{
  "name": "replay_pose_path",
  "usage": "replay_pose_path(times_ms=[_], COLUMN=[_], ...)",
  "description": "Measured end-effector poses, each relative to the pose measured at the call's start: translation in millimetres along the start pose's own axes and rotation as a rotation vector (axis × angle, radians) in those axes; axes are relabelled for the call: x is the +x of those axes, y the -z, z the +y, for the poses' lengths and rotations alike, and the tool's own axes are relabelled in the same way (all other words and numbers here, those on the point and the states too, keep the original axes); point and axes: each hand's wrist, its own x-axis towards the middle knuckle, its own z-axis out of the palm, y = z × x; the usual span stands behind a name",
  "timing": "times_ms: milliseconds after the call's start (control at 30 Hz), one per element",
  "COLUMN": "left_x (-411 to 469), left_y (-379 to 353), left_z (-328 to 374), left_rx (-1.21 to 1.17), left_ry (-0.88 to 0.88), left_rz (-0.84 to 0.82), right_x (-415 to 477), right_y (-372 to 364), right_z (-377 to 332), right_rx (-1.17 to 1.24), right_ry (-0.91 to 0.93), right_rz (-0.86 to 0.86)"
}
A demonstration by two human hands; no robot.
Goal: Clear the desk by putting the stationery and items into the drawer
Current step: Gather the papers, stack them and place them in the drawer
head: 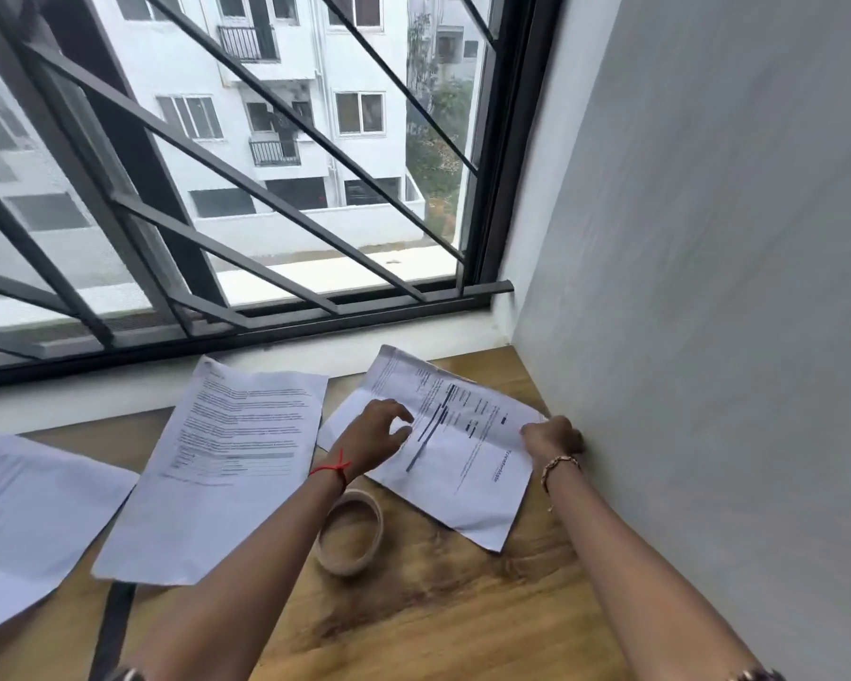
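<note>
- At the far left, a loose sheet (35, 508) lies flat on the desk (438, 621) and reaches past its near edge. It has not been gathered.
- Just beside it, a middle sheet (222, 464) covered in printed text also lies flat and is touched by neither hand.
- Near the middle, a tape roll (350, 533) lies on its side on the bare wood, partly hidden by the left forearm. It too remains to be put away.
- The left hand (374, 435) is held at the left edge of the printed sheet (463, 464). Its fingers are bent and spread apart and seem not to be clamped on the paper, though blur makes this uncertain.
- The printed sheet is set askew in the desk's right corner, below the window (266, 164), with its far end lifted off the wood.
- The right hand (553, 437) is placed at that sheet's right edge, close against the wall (708, 287), with its fingers closed on the paper.
- No drawer is in view, so nothing can be counted as stored. The task is judged to be at an early stage: one sheet is being taken up, while two sheets and the tape roll are left.
</note>
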Motion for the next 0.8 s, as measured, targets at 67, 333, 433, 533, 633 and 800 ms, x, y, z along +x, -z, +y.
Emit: replay_pose_path(times_ms=[67,333,433,533,633,800], left_x=[2,8,10,12,12,2], left_y=[0,18,29,43,56,79], left_z=[1,17,32,52,71,87], left_rx=[0.005,0.086,0.169,0.256,0.257,0.171], left_ry=[-0.008,-0.072,-0.145,-0.174,-0.153,-0.074], left_rz=[0.005,0.08,0.19,0.317,0.381,0.598], right_x=[3,-12,-25,-45,-73,-111], right_y=[-2,20,30,40,52,65], right_z=[-4,-48,-63,-77,-94,-111], right_rx=[0.049,0.409,0.411,0.416,0.411,0.407], right_ry=[0.042,0.404,0.602,0.769,0.95,1.183], right_rz=[0.073,0.204,0.178,0.151,0.172,0.196])
